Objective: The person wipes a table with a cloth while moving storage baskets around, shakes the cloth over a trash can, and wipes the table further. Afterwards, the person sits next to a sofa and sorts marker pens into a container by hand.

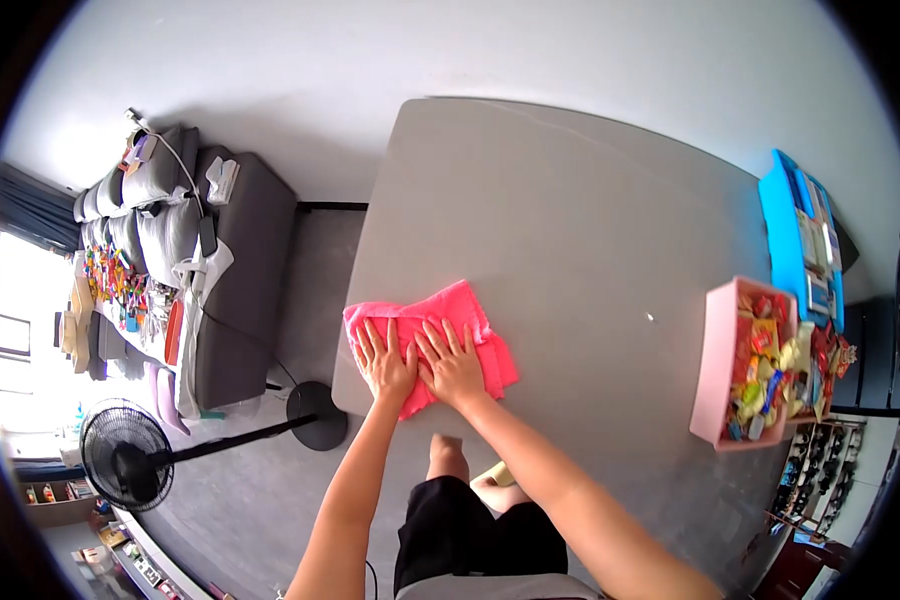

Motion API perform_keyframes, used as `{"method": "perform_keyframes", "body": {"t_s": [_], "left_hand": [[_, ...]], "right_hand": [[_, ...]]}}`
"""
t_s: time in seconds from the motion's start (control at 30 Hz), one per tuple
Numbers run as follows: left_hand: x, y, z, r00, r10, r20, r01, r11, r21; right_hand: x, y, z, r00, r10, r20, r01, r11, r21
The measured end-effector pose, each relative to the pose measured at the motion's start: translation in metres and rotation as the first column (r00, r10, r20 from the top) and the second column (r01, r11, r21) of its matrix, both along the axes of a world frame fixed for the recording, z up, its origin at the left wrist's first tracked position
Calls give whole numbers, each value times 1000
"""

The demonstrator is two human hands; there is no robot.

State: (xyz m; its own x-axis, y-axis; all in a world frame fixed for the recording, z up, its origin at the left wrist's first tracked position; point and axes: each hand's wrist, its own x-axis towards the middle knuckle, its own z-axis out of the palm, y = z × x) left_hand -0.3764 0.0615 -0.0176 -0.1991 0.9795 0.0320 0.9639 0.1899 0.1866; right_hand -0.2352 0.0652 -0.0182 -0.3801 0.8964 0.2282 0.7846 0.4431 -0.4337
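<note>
A pink cloth (pixel 470 305) lies spread near the front left corner of the grey table (pixel 570 230), its near edge reaching the table's front edge. Both hands rest flat on it, side by side. My left hand (pixel 387 362) has its fingers spread over the cloth's left half. Just to its right, my right hand (pixel 452 368) presses on the cloth with fingers apart. Neither hand grips anything.
A pink basket (pixel 712 365) of wrapped snacks stands at the table's right, beside a blue basket (pixel 785 230). A small white speck (pixel 651 317) lies on the tabletop. On the left are a black fan (pixel 130 455) and a grey sofa (pixel 240 290).
</note>
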Motion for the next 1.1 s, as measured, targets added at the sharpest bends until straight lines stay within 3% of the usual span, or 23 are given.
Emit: {"method": "perform_keyframes", "body": {"t_s": [0.13, 0.23, 0.43, 0.67, 0.9, 1.0, 1.1], "left_hand": [[60, -65, 3, 998, 18, 55, -17, 999, -29], [123, -91, 6, 993, -59, 99, 64, 997, -49], [222, -86, 11, 914, -360, 188, 382, 919, -97], [280, 13, 11, 760, -627, 173, 648, 754, -110], [354, 126, 8, 515, -841, 169, 857, 504, -105], [401, 180, -3, 458, -878, 138, 886, 463, 1], [442, 218, -5, 500, -859, 112, 863, 505, 12]], "right_hand": [[51, -70, -1, 998, -52, -19, 52, 999, -14], [106, -109, -1, 985, -170, -19, 170, 985, -18], [191, -144, 7, 858, -495, 142, 503, 863, -33], [224, -78, 6, 660, -674, 332, 730, 680, -69], [281, 8, -2, 539, -779, 321, 826, 564, -19], [320, 60, -6, 466, -822, 328, 857, 512, 64], [355, 106, -14, 386, -865, 322, 873, 455, 175]]}}
